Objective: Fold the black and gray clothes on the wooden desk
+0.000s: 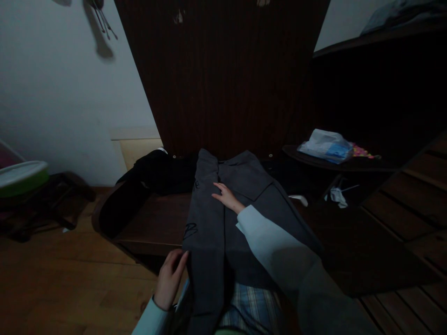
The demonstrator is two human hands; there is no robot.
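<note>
A grey garment (244, 204) with dark markings lies spread along a low dark wooden table (153, 223), one long part folded over its left side. My right hand (226, 197) lies flat and open on the garment near its far end, fingers stretched toward the fold. At the near end of the cloth, my left hand (170, 277) curls its fingers round the garment's left edge where it hangs off the table. Both arms wear pale long sleeves.
A black garment (146, 179) is heaped at the table's far left. A dark wooden panel (223, 74) stands behind. To the right, a shelf holds a plastic bag (326, 145). At far left a green-rimmed basin (21, 174) sits on a stool. Wooden floor lies below.
</note>
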